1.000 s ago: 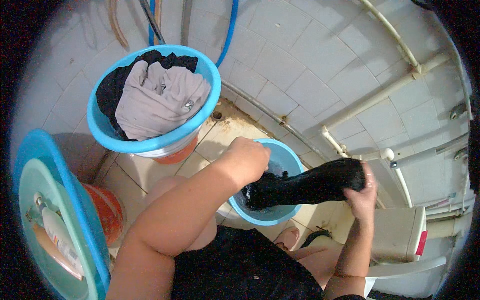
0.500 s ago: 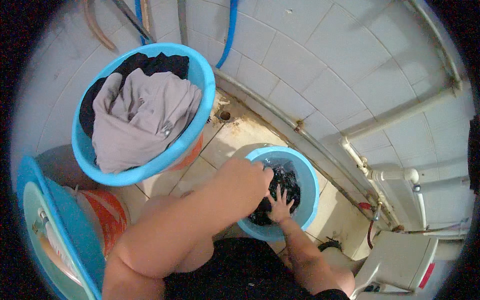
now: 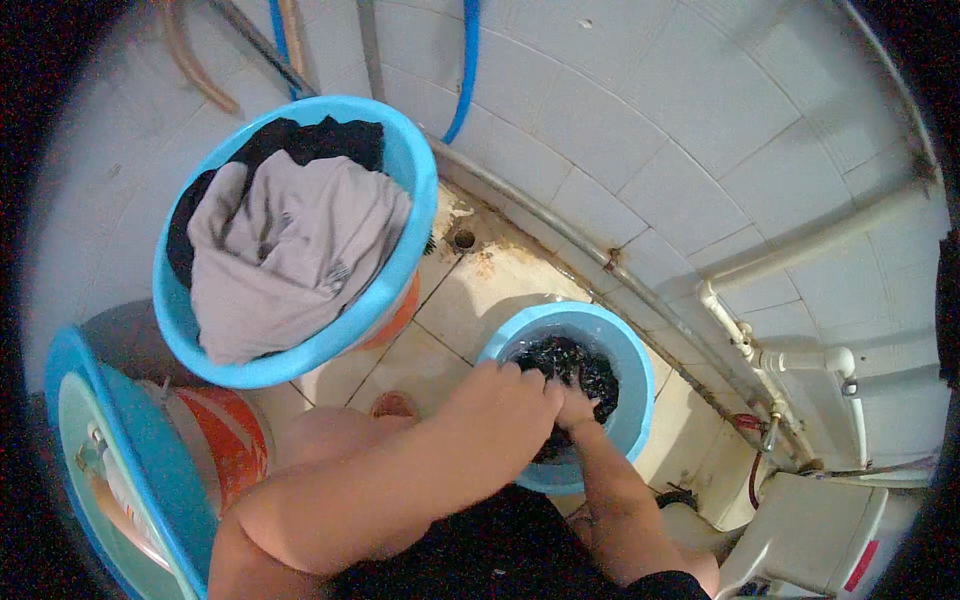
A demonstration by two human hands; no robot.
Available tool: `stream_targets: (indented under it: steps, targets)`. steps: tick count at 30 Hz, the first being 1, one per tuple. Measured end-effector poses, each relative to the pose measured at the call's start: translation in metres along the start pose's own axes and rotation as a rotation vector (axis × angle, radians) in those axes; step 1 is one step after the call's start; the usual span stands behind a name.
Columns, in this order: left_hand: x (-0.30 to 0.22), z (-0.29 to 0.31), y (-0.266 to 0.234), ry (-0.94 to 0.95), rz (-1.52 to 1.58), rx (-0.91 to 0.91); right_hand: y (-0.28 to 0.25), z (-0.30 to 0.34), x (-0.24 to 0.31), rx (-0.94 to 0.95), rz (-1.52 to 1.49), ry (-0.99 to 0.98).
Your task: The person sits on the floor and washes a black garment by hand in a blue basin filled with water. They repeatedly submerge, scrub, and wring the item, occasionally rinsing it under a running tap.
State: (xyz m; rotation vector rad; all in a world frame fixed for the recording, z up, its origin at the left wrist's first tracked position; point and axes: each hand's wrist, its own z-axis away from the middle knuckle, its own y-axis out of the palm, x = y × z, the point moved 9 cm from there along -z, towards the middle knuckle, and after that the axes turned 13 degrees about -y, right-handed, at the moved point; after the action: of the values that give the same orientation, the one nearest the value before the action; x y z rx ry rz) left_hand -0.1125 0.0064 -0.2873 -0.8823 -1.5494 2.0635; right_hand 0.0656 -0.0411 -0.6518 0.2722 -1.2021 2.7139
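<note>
A wet black cloth (image 3: 558,355) lies bunched in water in a small light-blue basin (image 3: 632,420) on the floor. My left hand (image 3: 520,388) reaches across from the left, its fingers curled down over the near side of the cloth; the fingertips are hidden. Beside it and partly behind it, my right hand (image 3: 577,408) has its fingers bent into the same cloth. The two hands meet over the basin, close together.
A larger blue basin (image 3: 424,215) with a grey cloth (image 3: 300,250) and a black cloth (image 3: 335,145) stands on an orange-and-white bucket at the left. Another blue basin (image 3: 150,450) is tilted at the lower left. Pipes (image 3: 560,228) run along the tiled wall, near a floor drain (image 3: 465,239).
My right hand had its fingers spread flat on the cloth; now they are bent into it, against my left hand. The left hand has come slightly lower. The whole view has shifted a little.
</note>
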Motion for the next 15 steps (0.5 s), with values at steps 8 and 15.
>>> stream_targets:
  steps: [8, 15]
  targets:
    - [0.019, -0.012, -0.004, -0.084, 0.044, 0.034, -0.169, 0.169, 0.006, -0.718, -0.277, -0.161]
    - [0.011, -0.015, 0.0, -0.091, -0.022, 0.009, -0.318, 0.345, 0.074, -1.129, -0.622, -0.172]
